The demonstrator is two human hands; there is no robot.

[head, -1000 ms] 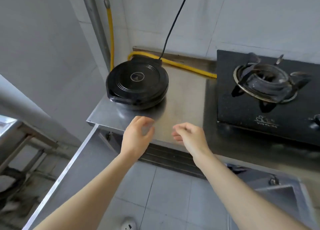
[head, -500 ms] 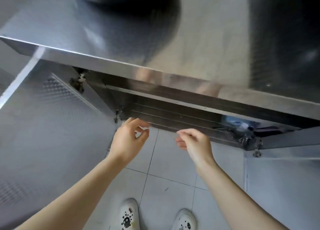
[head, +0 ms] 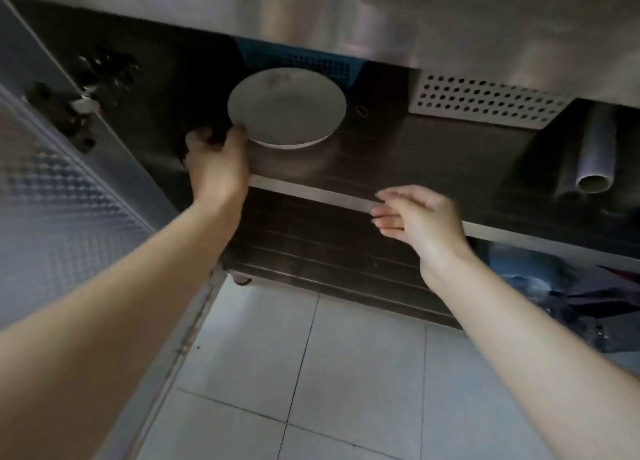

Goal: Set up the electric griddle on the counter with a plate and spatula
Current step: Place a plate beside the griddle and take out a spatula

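- Find the white, round, shallow ceramic plate [head: 287, 107] lying flat on the dark metal upper shelf [head: 398, 147] under the steel counter [head: 346, 12], just in front of a blue perforated plastic basket [head: 301, 62].
- Note the left hand [head: 216, 163] at the plate's near-left rim, thumb side touching the edge, fingers curled into the shadow beside it; cannot tell through the blur whether pinching the rim or only meeting it.
- Treat the step, judging from that, as getting a hold on the plate: set the thumb on top of the rim and the fingers underneath before lifting, rather than hooking the edge.
- Tip the near edge up only slightly, then draw straight out, keeping low enough to miss the counter's edge overhead.
- Bring in the right hand [head: 415, 217], hanging empty with fingers loosely straight in front of the shelf's bright front lip, to support the plate's other side once clear of the shelf.
- Steer clear of the basket behind, the pale perforated metal panel [head: 485, 101] to the right and the grey tube [head: 597, 154] at the far right.
- Mind the open embossed steel cabinet door [head: 52, 224] beside the left forearm.
- Expect glazed ceramic to feel slick and to chip against steel; grip firmly over the white tiled floor [head: 311, 373].
- Look for the griddle and spatula afterwards: neither in view here.
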